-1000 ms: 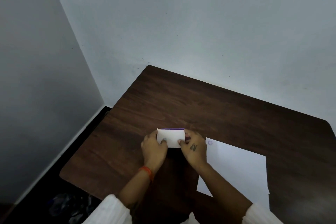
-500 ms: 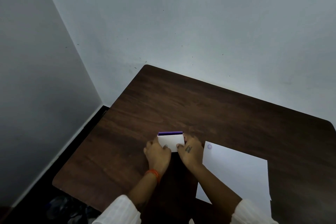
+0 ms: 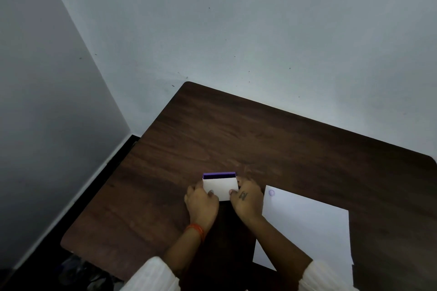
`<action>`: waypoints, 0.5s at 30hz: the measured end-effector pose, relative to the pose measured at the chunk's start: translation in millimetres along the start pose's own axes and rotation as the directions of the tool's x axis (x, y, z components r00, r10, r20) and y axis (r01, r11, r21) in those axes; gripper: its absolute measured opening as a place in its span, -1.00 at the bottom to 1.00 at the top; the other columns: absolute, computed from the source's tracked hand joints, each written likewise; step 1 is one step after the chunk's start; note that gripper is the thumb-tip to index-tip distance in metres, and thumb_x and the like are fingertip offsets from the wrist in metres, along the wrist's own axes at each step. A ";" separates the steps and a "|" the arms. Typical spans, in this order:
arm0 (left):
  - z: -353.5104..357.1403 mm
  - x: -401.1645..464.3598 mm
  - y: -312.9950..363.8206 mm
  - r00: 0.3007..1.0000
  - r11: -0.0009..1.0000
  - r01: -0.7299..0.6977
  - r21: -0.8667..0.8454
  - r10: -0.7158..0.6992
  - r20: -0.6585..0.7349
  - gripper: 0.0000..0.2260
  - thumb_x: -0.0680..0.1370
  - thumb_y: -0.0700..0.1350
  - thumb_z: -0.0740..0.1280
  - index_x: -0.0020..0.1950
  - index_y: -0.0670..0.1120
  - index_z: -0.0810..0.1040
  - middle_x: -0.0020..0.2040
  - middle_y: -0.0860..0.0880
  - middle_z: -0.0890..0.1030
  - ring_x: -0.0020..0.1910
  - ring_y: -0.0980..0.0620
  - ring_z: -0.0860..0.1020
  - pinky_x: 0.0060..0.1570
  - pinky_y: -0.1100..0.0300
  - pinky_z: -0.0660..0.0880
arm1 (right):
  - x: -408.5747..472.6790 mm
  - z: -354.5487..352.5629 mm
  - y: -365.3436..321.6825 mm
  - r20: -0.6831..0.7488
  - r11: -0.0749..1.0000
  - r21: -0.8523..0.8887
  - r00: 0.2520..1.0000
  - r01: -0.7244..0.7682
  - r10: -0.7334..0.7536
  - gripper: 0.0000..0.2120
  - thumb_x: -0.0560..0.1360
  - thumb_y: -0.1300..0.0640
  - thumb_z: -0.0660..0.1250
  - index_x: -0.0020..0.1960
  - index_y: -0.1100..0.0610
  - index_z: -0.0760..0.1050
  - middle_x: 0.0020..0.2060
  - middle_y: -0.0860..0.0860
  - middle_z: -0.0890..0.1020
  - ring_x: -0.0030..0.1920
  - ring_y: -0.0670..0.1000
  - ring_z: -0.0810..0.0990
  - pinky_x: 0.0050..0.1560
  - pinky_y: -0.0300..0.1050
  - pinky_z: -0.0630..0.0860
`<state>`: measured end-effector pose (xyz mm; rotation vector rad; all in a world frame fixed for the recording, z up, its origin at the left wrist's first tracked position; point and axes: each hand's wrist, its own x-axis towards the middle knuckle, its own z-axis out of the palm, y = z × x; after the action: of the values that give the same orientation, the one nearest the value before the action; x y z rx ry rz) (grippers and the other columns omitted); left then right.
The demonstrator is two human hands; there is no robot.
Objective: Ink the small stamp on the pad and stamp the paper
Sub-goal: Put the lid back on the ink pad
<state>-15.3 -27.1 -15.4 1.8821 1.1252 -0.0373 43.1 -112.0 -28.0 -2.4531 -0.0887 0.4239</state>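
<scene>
A small ink pad [image 3: 220, 185] with a white lid and a purple strip showing along its far edge lies on the dark wooden table [image 3: 260, 139]. My left hand [image 3: 201, 203] grips its left side and my right hand [image 3: 247, 201] grips its right side, thumbs pressing on the white lid. To the right lies a white sheet of paper [image 3: 307, 227] with a faint round purple stamp mark [image 3: 272, 193] near its far left corner. The small stamp itself is not visible.
The table stands in a corner against grey walls, with its left edge [image 3: 113, 186] dropping to a dark floor. Dark clutter [image 3: 78, 271] lies on the floor at the bottom left.
Both hands stay on the ink pad's sides. The purple strip at the far edge shows a little wider than a second ago; the view has shifted slightly.
</scene>
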 end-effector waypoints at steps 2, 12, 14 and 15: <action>-1.7 1.8 -0.2 1.000 1.000 -0.005 -0.015 0.005 -0.009 -0.67 0.51 -0.24 0.25 0.27 -0.15 0.42 0.27 -0.20 0.43 0.23 -0.16 0.44 0.31 -0.03 0.38 | 1.8 -0.3 0.8 0.008 1.000 -0.002 1.000 0.002 -0.002 -0.61 0.45 0.14 0.37 0.25 0.16 0.46 0.21 0.13 0.57 0.18 0.14 0.56 0.23 0.00 0.53; -10.4 15.4 -5.1 0.995 0.997 -0.065 -0.028 0.063 -0.073 -0.77 0.49 -0.26 0.28 0.14 -0.19 0.55 0.14 -0.20 0.60 0.13 -0.15 0.54 0.13 0.07 0.46 | 9.2 -0.6 1.9 0.005 0.998 -0.011 0.998 0.056 -0.056 -0.59 0.41 0.12 0.42 0.23 0.15 0.48 0.16 0.11 0.62 0.15 0.12 0.58 0.20 0.02 0.54; -11.4 17.3 -5.6 0.995 0.997 -0.067 -0.032 0.064 -0.076 -0.78 0.49 -0.24 0.30 0.13 -0.20 0.56 0.12 -0.20 0.62 0.11 -0.15 0.55 0.12 0.08 0.47 | 10.6 -1.1 1.7 -0.004 0.998 -0.001 0.998 0.058 -0.058 -0.59 0.40 0.14 0.43 0.22 0.15 0.49 0.15 0.11 0.63 0.13 0.12 0.59 0.18 0.02 0.56; -12.2 17.6 -5.6 0.995 0.997 -0.065 -0.034 0.062 -0.076 -0.78 0.49 -0.23 0.30 0.12 -0.20 0.56 0.11 -0.20 0.62 0.10 -0.15 0.56 0.11 0.09 0.47 | 10.0 -1.6 0.7 -0.004 0.999 0.001 0.999 0.054 -0.054 -0.60 0.40 0.14 0.43 0.21 0.15 0.49 0.14 0.10 0.63 0.12 0.12 0.60 0.17 0.03 0.56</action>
<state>-13.8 -5.5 -19.8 1.8993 1.1082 0.0890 53.0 -111.8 -30.1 -2.4445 -0.1528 0.3949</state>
